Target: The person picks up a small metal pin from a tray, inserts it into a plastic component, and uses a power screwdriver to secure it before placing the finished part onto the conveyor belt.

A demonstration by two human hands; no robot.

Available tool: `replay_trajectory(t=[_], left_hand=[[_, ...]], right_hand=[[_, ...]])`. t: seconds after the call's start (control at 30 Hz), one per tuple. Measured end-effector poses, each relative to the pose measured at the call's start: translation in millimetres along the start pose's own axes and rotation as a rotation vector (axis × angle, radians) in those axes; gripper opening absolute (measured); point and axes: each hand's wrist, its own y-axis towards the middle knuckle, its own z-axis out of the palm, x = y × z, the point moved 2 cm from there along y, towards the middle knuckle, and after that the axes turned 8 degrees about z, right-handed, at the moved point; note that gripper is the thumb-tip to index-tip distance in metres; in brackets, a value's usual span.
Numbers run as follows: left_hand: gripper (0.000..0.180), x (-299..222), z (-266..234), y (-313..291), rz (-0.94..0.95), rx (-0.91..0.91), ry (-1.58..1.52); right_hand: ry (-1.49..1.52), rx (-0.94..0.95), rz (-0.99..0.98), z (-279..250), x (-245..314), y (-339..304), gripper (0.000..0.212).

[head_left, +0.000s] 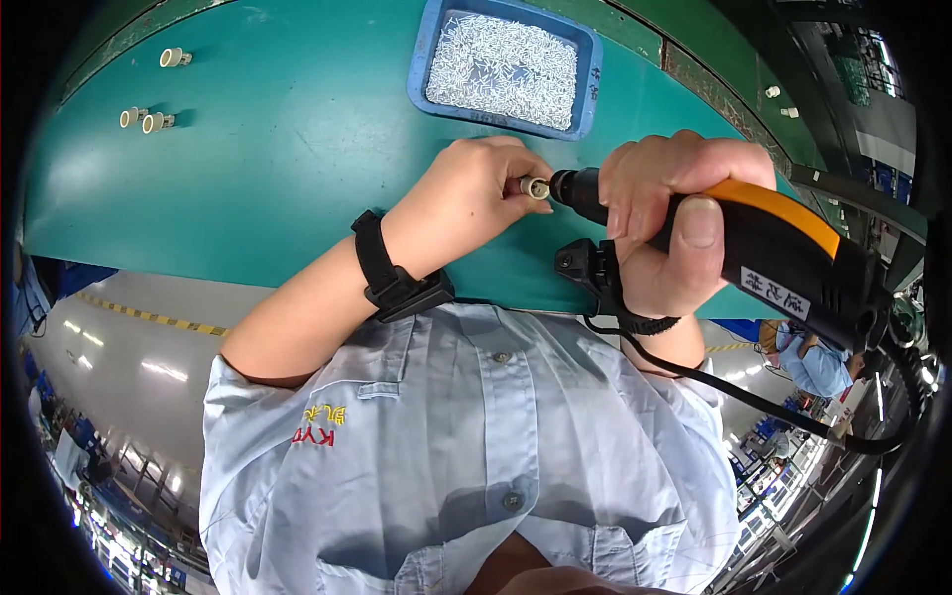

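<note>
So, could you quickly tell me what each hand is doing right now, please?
Left hand: closed, pinching a small cream cylindrical part at the tool's tip.
Right hand: closed around the black and orange electric screwdriver.

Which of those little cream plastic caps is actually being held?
The small cream plastic cap pinched in the left hand, against the tip of the black-and-orange power screwdriver. The other three cream caps lie untouched at the green mat's far left.

Power tool: matt black and orange plastic; tray: smooth blue plastic; table: matt green mat; shirt: pale blue cloth was creased
</note>
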Motion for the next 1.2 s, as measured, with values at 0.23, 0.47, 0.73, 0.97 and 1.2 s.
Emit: replay_trajectory(t=[0.23, 0.47, 0.73, 0.97, 1.2], left_hand=[[0.022, -3.8, -3.3, -6.1, 0.255, -0.029, 0.171], [0.016, -4.4, -74.7, 31.2, 0.294, -0.038, 0.782], [0.013, 5.8, -81.1, 56.6, 0.228, 0.088, 0.747], [0.010, 5.8, -78.1, 60.6, 0.278, -0.111, 0.591], [0.007, 2.1, -70.4, 45.5, 0.099, -0.122, 0.188]], right_hand=[[0.191, 0.128, -0.130, -15.4, 9.3, -1.3, 0.032], [0.263, 0.038, -0.178, -33.0, 8.9, -9.3, 0.041], [0.293, 0.004, -0.179, -30.7, 0.9, -12.3, 0.041], [0.299, -0.005, -0.171, -34.9, -0.1, -12.8, 0.041], [0.327, 0.036, -0.197, -34.0, 4.6, -12.0, 0.041]])
